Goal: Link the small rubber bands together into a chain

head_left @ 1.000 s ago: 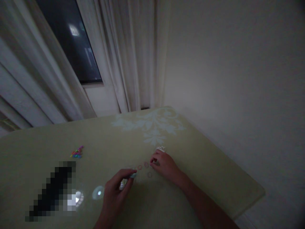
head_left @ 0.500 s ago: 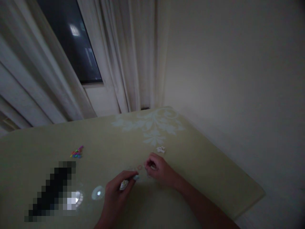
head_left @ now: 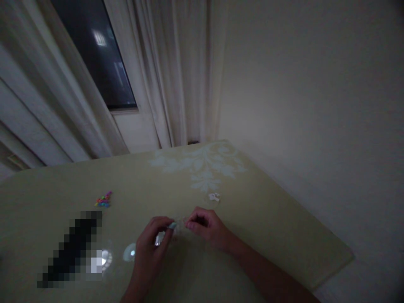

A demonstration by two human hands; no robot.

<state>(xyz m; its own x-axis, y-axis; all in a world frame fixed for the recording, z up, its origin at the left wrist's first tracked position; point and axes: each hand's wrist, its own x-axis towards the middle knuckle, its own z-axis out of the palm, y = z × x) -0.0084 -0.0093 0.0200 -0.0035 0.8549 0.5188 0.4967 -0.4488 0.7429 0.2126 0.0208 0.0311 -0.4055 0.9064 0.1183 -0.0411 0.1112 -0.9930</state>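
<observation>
Table (head_left: 268, 219), flower print (head_left: 205, 162) | left hand (head_left: 148, 244): small pale piece (head_left: 172, 226) pinched between thumb and finger | right hand (head_left: 211, 228): just beside piece, grip unclear | room: pale curtains (head_left: 176, 75), dark window (head_left: 97, 63)

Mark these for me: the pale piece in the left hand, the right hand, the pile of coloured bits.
Pale piece (head_left: 172, 226): head view, on its visible part.
Right hand (head_left: 211, 225): head view, on its middle.
Pile of coloured bits (head_left: 103, 200): head view, near its middle.

Left hand (head_left: 151, 244) pinching a small pale piece (head_left: 172, 226), right hand (head_left: 210, 227) near it, colourful bits (head_left: 103, 200) on table (head_left: 268, 223)
</observation>
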